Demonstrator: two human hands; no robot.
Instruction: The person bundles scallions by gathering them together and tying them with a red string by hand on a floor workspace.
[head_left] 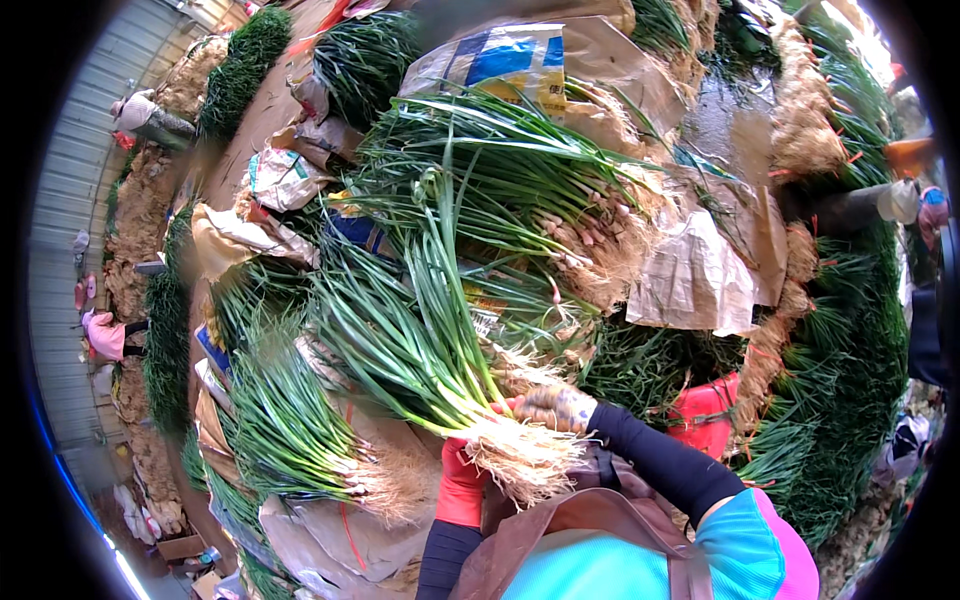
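Observation:
A bunch of green onions (420,360) with long green leaves and pale, stringy roots is held before my body, its leaves pointing up and left. My left hand (462,482), in a red glove, is wrapped round its white stems from below, red fingertips showing on the far side. My right hand (560,407), in a stained, patterned glove, closes on the bunch's right side just above the roots; its fingertips are partly hidden. A larger pile of green onions (500,170) lies just beyond, and another bunch (290,420) rests to the left, roots toward me.
Brown paper sheets (700,275) and a printed sack (500,65) lie under and around the piles. A red bag (705,415) is near my right elbow. Long stacked rows of green onions (850,360) run along the right. Other people (105,335) are at the far left and right.

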